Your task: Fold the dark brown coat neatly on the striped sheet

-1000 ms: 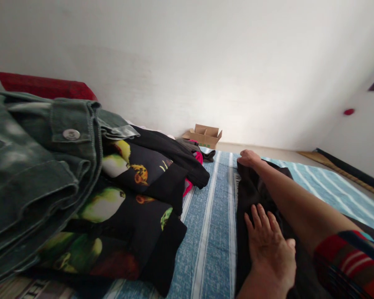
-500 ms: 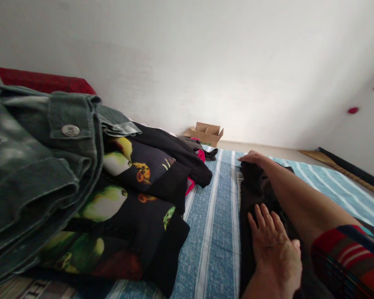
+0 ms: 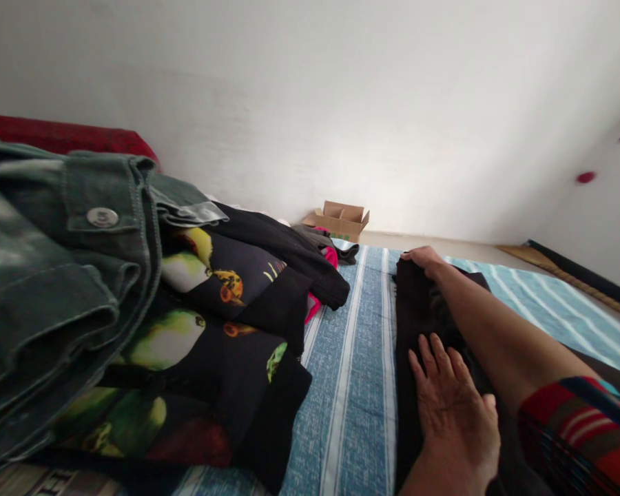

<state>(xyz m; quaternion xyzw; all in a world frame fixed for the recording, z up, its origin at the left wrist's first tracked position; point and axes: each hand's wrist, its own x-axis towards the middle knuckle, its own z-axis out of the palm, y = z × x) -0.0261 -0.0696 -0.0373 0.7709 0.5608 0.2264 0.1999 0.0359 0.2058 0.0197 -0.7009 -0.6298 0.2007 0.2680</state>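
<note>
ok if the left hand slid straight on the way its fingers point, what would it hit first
Probably the right hand, at the far edge of the black garment on which the left hand lies flat, though the depth between them is hard to judge.

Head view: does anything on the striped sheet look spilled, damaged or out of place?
I see no spill or tear. Only the clothes pile at left looks untidy: a black garment sticks out crookedly, with pink cloth showing beneath.
</note>
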